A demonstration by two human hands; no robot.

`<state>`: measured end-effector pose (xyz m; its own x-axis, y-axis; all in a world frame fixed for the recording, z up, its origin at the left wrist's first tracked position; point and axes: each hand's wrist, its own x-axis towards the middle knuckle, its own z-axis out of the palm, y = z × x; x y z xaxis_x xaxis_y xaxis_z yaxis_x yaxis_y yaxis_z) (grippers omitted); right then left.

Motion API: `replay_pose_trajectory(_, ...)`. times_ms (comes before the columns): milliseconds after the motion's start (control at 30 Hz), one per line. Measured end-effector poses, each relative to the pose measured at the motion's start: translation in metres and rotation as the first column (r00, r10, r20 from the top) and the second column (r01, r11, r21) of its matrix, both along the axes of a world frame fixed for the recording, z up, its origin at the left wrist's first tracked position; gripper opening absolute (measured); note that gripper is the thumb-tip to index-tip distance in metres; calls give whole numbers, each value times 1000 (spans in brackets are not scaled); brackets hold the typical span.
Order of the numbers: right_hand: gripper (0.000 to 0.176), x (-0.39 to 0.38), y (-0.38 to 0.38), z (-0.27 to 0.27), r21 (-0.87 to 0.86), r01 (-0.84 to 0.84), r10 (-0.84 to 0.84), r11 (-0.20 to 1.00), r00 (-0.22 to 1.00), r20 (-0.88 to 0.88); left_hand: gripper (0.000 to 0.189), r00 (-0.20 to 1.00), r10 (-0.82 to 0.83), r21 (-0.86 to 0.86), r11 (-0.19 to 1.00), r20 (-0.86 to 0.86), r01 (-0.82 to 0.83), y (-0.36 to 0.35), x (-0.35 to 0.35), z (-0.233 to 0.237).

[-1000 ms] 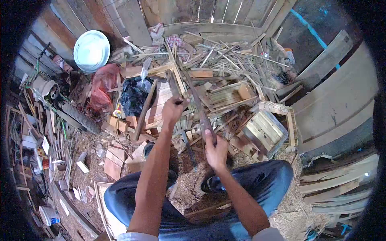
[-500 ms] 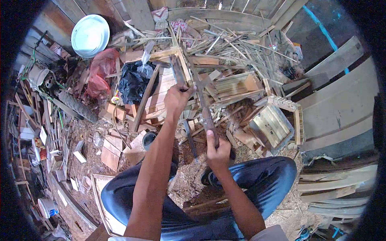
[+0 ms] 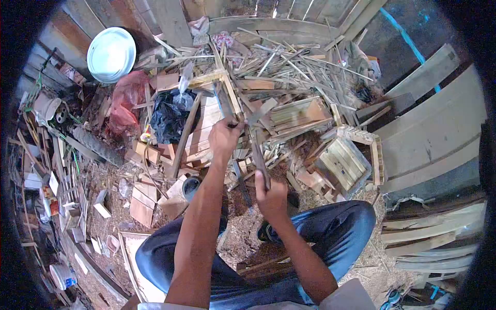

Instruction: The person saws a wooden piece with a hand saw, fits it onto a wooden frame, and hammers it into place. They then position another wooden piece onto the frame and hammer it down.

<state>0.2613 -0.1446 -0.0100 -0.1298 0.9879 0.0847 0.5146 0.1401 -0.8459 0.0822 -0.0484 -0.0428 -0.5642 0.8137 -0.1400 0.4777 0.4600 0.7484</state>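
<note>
A view from a person's head looks down over their own bare forearms and bent knees in blue jeans (image 3: 338,227) as they sit low in a cluttered wood workshop. The left hand (image 3: 225,137) is stretched forward and closed in a fist around the lower end of a narrow wooden strip (image 3: 222,105), which rises away from the fist, tilted slightly left, over the heap of offcuts. The right hand (image 3: 271,194) is nearer the body, closed tight around the handle of a long knife (image 3: 258,152). Its dark blade runs up and forward from the fist, ending just beside the left hand and the strip; whether the edge touches the wood cannot be told. Sawdust (image 3: 240,235) covers the ground between the feet. Ahead lies a tangled pile of thin wood strips (image 3: 289,64) against a plank wall. To the right of the hands sits a small slatted wooden crate (image 3: 343,163), with wide pale boards (image 3: 434,134) beyond it. To the left are a black plastic bag (image 3: 168,116), a red plastic bag (image 3: 126,98) and, farther back, a round white basin (image 3: 111,54).
</note>
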Motion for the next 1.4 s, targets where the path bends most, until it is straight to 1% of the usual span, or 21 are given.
replay_pose_trajectory(67,48,6,-9,5,42,10,-11,999,999,35,39,1000,-4,-4,1000,0,4,1,0,-3)
replay_pose_trajectory(133,47,10,-15,6,-34,20,-18,999,998,61,39,999,18,-14,1000,-38,-19,1,1,-4)
replay_pose_trajectory(233,47,-2,4,-10,-49,-7,10,999,998,58,40,1000,7,22,1000,-16,-7,1,1,-4)
replay_pose_trajectory(267,41,-1,11,-6,-207,-45,57,977,997,54,41,1000,9,35,999,-15,-9,0,1,-4)
replay_pose_trajectory(300,41,0,8,1,-208,-35,47,978,998,52,41,1000,-1,35,999,-16,1,0,2,-4)
replay_pose_trajectory(400,42,5,-5,11,-118,-48,45,992,999,-27,39,1000,1,28,1000,-31,-1,2,2,-1)
replay_pose_trajectory(467,41,11,-18,10,-8,35,-35,999,998,58,38,999,-14,44,999,-34,15,0,1,-2)
replay_pose_trajectory(567,42,5,-9,-8,11,-34,31,999,987,155,36,997,-33,67,997,-74,38,-2,0,-5)
replay_pose_trajectory(633,42,-1,6,-2,-60,-36,42,998,995,95,36,993,-37,75,996,-109,46,-1,3,-3)
replay_pose_trajectory(700,42,-1,5,2,-131,-53,58,990,998,31,36,997,-13,0,1000,-78,13,-1,3,4)
replay_pose_trajectory(767,42,7,-10,4,5,10,-10,1000,999,37,35,997,-13,11,1000,-71,14,1,0,-5)
replay_pose_trajectory(800,42,11,-16,7,9,5,-5,1000,999,37,35,998,-9,23,1000,-60,11,1,0,-6)
replay_pose_trajectory(867,42,17,-24,14,-142,18,0,990,992,126,35,998,2,32,999,-59,0,1,0,-5)
replay_pose_trajectory(967,49,0,2,4,-41,-60,63,997,994,89,33,998,-1,73,997,-55,5,0,-3,-18)
replay_pose_trajectory(1000,49,-4,11,-2,-41,-53,57,998,994,88,33,998,-12,106,994,-55,17,1,-4,-22)
replay_pose_trajectory(1067,47,-9,21,-13,57,-36,32,998,997,70,31,999,-8,71,997,-48,11,2,-2,-17)
replay_pose_trajectory(1200,42,19,-18,15,-24,-23,26,999,993,119,28,1000,11,24,1000,22,-11,1,1,-6)
replay_pose_trajectory(1267,43,24,-27,20,-64,-3,7,998,998,63,28,999,32,44,998,19,-33,0,2,-1)
replay_pose_trajectory(1300,43,20,-20,11,-61,-5,8,998,998,63,28,999,39,59,997,16,-40,0,4,0)
replay_pose_trajectory(1367,42,6,5,-15,-8,-79,80,997,983,168,29,999,33,77,996,18,-34,-1,4,-2)
replay_pose_trajectory(1400,42,2,13,-8,-8,-75,75,997,983,166,30,1000,25,89,996,15,-27,-1,3,-5)
